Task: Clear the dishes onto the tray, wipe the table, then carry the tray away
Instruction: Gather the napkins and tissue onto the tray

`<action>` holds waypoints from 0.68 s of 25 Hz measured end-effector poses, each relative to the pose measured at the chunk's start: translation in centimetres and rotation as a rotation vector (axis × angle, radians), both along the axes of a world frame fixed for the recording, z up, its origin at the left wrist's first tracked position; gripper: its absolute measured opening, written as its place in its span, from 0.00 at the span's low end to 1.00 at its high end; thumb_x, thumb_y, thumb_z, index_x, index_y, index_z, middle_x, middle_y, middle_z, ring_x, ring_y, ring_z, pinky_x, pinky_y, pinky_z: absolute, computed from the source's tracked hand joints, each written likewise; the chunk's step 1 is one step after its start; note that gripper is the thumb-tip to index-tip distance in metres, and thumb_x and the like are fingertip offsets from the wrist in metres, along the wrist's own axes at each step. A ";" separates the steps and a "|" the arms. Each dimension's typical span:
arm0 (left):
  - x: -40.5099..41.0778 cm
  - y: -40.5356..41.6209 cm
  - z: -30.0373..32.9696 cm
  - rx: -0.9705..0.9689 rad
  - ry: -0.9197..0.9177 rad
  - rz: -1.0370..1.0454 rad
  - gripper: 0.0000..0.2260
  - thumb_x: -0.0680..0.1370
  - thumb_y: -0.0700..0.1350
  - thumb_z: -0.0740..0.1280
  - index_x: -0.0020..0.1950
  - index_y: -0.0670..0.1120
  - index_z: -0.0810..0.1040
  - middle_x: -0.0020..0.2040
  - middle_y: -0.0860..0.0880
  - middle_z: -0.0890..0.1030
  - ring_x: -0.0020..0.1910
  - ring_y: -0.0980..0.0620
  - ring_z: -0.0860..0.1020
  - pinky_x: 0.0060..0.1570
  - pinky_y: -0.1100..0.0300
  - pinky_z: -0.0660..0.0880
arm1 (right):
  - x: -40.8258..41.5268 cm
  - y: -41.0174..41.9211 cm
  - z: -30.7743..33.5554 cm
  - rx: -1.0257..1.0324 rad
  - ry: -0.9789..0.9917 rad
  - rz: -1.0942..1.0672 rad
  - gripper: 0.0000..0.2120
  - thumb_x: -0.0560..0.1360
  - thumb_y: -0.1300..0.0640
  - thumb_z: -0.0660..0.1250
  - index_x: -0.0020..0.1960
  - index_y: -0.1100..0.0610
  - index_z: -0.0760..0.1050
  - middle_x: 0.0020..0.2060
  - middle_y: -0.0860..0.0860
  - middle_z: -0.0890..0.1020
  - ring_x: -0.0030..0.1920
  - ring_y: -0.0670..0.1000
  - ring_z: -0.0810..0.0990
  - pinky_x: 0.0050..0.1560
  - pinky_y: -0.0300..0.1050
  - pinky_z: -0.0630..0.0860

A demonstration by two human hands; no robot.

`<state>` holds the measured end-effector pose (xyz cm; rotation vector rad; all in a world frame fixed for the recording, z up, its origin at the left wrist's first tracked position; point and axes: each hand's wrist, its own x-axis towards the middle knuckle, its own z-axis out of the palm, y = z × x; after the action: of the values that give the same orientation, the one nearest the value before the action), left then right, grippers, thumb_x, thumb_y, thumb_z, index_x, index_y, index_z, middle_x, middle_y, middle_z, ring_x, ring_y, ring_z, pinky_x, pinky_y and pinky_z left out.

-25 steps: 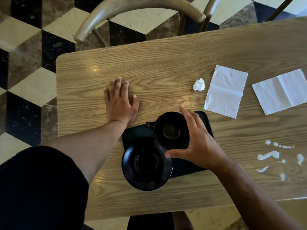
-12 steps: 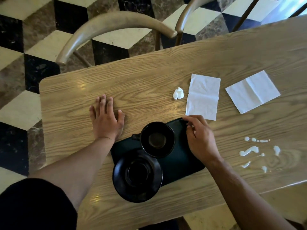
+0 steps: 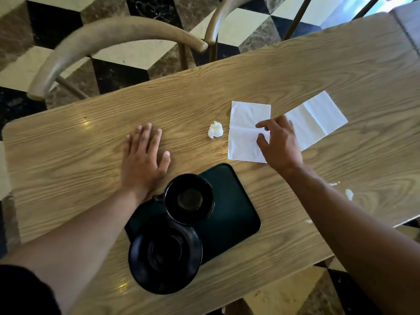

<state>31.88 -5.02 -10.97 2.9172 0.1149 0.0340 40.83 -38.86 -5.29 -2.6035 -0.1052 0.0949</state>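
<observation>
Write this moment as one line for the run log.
stage: fetching napkin | right hand: on flat napkin | left hand: flat on table | cup, saucer: on tray | spill: unwiped

There is one view only, from the camera on the person's head. It looks steeply down and forward at the worktop (image 3: 295, 71), from close above, with the checkered floor (image 3: 127, 53) beyond the far edge.

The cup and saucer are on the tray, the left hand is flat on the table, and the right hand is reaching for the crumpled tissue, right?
Not quite: the head view shows the right hand on the flat napkin, not the crumpled tissue.
</observation>
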 end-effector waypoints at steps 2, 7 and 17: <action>0.1 0.2 -0.4 -0.014 -0.034 0.008 0.30 0.80 0.54 0.55 0.80 0.43 0.65 0.81 0.41 0.62 0.82 0.42 0.57 0.80 0.40 0.52 | 1.4 -0.5 -0.6 -0.071 0.027 0.058 0.15 0.75 0.58 0.70 0.61 0.54 0.79 0.55 0.55 0.75 0.60 0.57 0.71 0.62 0.48 0.73; 0.2 0.2 -0.7 -0.017 -0.107 0.020 0.29 0.77 0.52 0.57 0.77 0.43 0.70 0.80 0.41 0.66 0.80 0.41 0.61 0.79 0.40 0.55 | 1.7 -1.5 -1.8 -0.058 0.036 0.095 0.09 0.74 0.53 0.71 0.54 0.53 0.81 0.53 0.51 0.76 0.59 0.56 0.71 0.64 0.51 0.71; 0.2 0.0 -0.5 -0.018 -0.111 0.040 0.30 0.76 0.53 0.57 0.76 0.44 0.72 0.79 0.43 0.67 0.80 0.43 0.62 0.79 0.41 0.56 | -1.6 -1.3 2.8 0.314 -0.129 -0.059 0.02 0.69 0.61 0.68 0.41 0.59 0.77 0.45 0.49 0.83 0.49 0.51 0.80 0.54 0.49 0.75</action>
<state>32.09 -5.01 -11.46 2.8872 0.1541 0.2000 39.21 -40.17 -2.49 -2.2951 -0.0823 -0.1030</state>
